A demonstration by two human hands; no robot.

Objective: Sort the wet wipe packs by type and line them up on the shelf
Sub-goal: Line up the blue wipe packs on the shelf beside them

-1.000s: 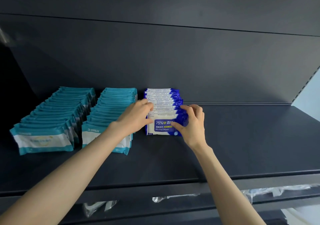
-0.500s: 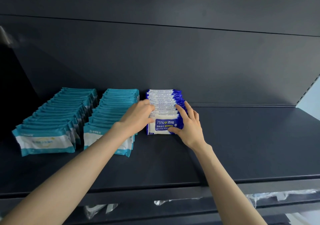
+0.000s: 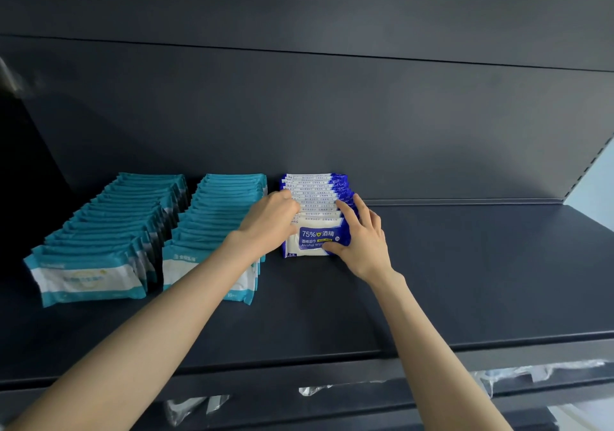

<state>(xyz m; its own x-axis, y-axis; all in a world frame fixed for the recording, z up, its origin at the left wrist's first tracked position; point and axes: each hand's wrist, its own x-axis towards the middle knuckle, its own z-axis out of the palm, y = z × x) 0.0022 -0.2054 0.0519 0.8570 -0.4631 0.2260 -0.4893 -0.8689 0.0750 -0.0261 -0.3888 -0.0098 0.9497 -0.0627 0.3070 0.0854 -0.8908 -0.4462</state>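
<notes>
Right, both hands are on the blue row (image 3: 315,194) of alcohol wipe packs, which sits mid-shelf just right of two teal rows (image 3: 109,227) (image 3: 212,218). The left hand (image 3: 269,221) reaches over the nearer teal row, its fingers (image 3: 292,211) curled onto the left ends of the blue packs, gripping there. The right hand (image 3: 363,247) lies on the opposite side, fingers straight along the right ends and thumb pressed on the front pack (image 3: 312,242)'s face. So the row is bracketed: it runs front to back toward the rear wall, each pack lying crosswise, one hand on either flank, neither nearer. Squaring it up looks like an inward squeeze and a nudge back. To the right, the dark shelf (image 3: 465,281) stretches on.
</notes>
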